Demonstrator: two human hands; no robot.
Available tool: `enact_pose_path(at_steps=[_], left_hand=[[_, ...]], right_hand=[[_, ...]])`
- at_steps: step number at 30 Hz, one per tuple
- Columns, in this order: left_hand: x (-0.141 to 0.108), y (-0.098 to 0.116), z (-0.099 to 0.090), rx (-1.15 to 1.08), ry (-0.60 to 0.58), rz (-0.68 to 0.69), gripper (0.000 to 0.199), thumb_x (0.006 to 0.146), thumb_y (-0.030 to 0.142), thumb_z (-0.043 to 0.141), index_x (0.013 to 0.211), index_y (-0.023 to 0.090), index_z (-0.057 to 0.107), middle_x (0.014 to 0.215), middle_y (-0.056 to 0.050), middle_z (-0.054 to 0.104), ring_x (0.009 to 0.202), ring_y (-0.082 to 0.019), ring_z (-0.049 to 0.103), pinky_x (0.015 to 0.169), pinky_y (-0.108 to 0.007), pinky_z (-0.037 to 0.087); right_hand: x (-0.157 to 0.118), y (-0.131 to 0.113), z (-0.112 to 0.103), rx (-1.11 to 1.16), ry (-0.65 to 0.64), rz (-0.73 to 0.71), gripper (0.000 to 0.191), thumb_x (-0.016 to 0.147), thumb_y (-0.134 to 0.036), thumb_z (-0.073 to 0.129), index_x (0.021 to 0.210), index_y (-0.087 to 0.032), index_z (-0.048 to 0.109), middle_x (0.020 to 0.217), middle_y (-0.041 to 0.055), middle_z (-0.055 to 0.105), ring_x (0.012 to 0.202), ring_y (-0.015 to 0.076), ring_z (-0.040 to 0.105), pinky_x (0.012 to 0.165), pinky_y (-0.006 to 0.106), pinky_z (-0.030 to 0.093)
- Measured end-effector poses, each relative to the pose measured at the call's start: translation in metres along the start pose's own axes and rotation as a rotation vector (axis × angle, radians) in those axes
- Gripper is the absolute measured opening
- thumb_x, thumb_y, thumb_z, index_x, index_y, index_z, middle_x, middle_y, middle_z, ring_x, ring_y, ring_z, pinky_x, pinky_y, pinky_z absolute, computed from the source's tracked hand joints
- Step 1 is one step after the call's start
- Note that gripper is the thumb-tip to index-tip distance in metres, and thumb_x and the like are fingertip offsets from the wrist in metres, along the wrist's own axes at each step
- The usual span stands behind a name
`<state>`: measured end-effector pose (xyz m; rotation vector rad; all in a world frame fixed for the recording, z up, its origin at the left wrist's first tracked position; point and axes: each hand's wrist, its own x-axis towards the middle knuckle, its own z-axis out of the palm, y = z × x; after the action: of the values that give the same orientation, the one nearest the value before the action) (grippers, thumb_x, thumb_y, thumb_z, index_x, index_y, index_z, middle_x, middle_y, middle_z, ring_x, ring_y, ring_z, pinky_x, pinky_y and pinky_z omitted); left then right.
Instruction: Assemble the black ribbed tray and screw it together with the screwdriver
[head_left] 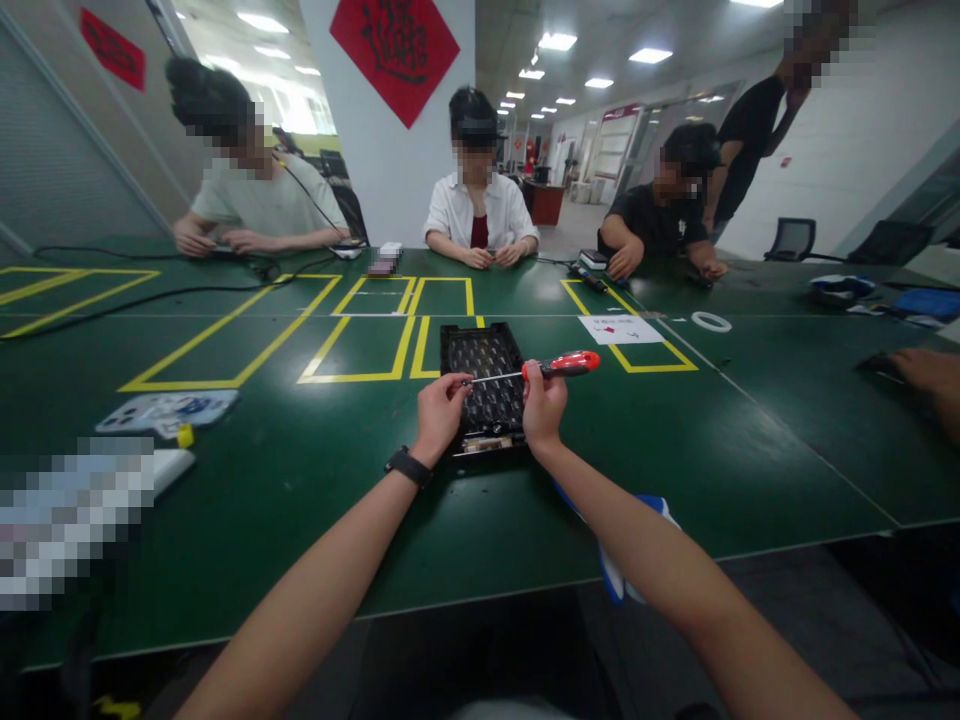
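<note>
A screwdriver (571, 364) with a red and black handle lies almost level, its thin metal shaft pointing left. My right hand (545, 400) is closed round the front of that handle. At the far end of the shaft, the fingers of my left hand (441, 415) are pinched together on the tip; whether a small part is between them, I cannot make out. Beneath both hands a black tray-like case (486, 350) rests on the table, its inside covered with rows of small raised shapes. Something light-coloured shows along its near edge.
The green table (315, 480) carries yellow tape outlines. At left are a phone (169, 410) and a blurred white item (75, 520). Blue-white gloves (619, 565) hang over the near edge beside my right forearm. A paper sheet (621, 330) and white ring (711, 321) lie right. Several people surround the table.
</note>
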<state>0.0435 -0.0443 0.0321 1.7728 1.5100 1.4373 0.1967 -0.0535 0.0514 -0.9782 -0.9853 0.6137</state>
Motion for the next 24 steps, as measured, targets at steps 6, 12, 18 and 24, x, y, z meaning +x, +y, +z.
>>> enact_pose_path(at_steps=[6,12,18,24], left_hand=[[0.000,-0.003,0.001,0.092,0.011,0.069,0.020,0.080,0.020,0.057,0.096,0.017,0.070,0.081,-0.004,0.069,0.070,-0.015,0.059,0.069,-0.027,0.046],[-0.001,-0.001,0.001,0.203,-0.014,0.161,0.024,0.083,0.011,0.051,0.097,0.017,0.069,0.097,-0.006,0.069,0.088,-0.017,0.062,0.083,-0.029,0.047],[-0.004,0.008,-0.004,0.333,-0.064,0.171,0.024,0.084,0.012,0.048,0.095,0.018,0.068,0.095,-0.006,0.068,0.086,-0.019,0.062,0.079,-0.030,0.047],[-0.004,0.008,-0.005,0.338,-0.095,0.204,0.022,0.084,0.015,0.048,0.095,0.017,0.067,0.093,-0.006,0.068,0.084,-0.019,0.061,0.078,-0.030,0.046]], right_hand=[[-0.002,-0.003,0.001,-0.029,-0.014,-0.056,0.031,0.082,-0.045,0.051,0.079,-0.014,0.057,0.068,0.0007,0.057,0.062,0.0101,0.051,0.063,0.024,0.042],[-0.008,-0.008,0.000,-0.109,-0.016,-0.142,0.031,0.083,-0.042,0.051,0.082,-0.013,0.060,0.070,0.0015,0.060,0.064,0.0119,0.055,0.067,0.026,0.043],[-0.009,-0.012,0.000,-0.132,-0.064,-0.181,0.027,0.083,-0.039,0.052,0.086,-0.014,0.060,0.072,0.0009,0.060,0.067,0.0125,0.056,0.069,0.026,0.044],[-0.010,-0.017,-0.001,-0.073,-0.175,-0.138,0.022,0.083,-0.038,0.051,0.088,-0.016,0.055,0.073,-0.0008,0.056,0.063,0.0100,0.052,0.063,0.023,0.043]])
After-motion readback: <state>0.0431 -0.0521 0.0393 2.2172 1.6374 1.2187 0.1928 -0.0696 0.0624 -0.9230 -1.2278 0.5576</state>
